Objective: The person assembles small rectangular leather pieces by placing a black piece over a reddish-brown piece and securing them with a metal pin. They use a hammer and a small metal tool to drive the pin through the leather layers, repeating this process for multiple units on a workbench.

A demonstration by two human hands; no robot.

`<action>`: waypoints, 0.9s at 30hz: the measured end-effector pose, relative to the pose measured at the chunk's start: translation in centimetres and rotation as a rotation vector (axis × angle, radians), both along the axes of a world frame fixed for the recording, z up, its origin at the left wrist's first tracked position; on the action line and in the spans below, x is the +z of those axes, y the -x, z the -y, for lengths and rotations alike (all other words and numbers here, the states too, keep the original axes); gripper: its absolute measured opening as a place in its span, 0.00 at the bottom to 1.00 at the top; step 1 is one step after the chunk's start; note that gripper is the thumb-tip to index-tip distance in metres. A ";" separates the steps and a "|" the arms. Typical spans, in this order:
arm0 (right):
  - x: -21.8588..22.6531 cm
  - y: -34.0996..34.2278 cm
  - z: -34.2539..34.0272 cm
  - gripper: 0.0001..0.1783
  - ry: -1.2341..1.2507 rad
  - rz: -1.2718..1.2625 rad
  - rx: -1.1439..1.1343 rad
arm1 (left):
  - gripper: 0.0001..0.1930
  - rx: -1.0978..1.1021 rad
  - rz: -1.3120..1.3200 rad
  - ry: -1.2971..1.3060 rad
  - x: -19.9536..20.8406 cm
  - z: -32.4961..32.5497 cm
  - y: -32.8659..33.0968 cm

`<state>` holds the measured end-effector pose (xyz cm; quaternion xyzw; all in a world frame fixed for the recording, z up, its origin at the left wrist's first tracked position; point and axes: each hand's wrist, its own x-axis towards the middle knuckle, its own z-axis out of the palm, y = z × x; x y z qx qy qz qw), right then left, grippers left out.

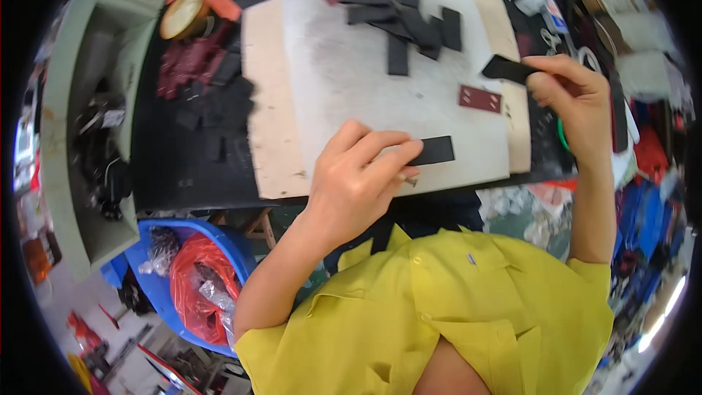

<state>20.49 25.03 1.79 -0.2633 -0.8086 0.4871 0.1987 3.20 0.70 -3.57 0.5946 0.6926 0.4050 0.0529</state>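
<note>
At the right edge of the work surface, my right hand (574, 95) is closed, pinching one end of a black strip (508, 69) between thumb and fingers. The strip points left over the pale board. My left hand (358, 172) is closed near the board's front edge, its fingertips on the left end of another black strip (437, 150). Below those fingers pokes a small metal-coloured tip (411, 181); what it belongs to is hidden. A maroon piece with small slots (480, 99) lies flat below the right-hand strip. Farther back is a loose pile of black strips (398, 18) with a maroon one among them.
A white sheet (329, 88) covers much of the board. Maroon and black pieces (194, 66) lie to the left, near a round yellowish container (183, 14). A grey machine housing (66, 124) stands at far left, above a blue tub (150, 263) with red plastic. Clutter fills the right side.
</note>
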 end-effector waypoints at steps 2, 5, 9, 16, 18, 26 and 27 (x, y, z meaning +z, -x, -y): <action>0.4 -0.4 3.2 0.08 0.235 0.091 -0.007 | 0.23 0.005 0.019 0.056 -0.9 0.7 -1.2; -0.7 -0.2 5.6 0.07 0.467 0.242 0.112 | 0.27 0.050 0.102 0.036 -2.1 0.8 -1.5; -2.7 0.7 6.7 0.08 0.545 0.303 0.133 | 0.31 0.029 0.091 0.027 -2.6 0.8 -1.4; -3.6 1.3 7.3 0.09 0.391 0.343 0.133 | 0.33 0.014 0.155 0.002 -2.5 1.1 -1.2; -3.5 1.4 7.4 0.09 0.351 0.353 0.137 | 0.33 0.015 0.142 0.005 -2.6 1.2 -1.2; -4.3 1.2 7.7 0.08 -0.119 0.229 0.244 | 0.14 -0.016 0.048 0.086 -1.6 0.9 -1.3; -4.3 1.1 7.3 0.08 -0.191 0.203 0.209 | 0.13 -0.010 0.040 0.100 -1.5 0.9 -1.3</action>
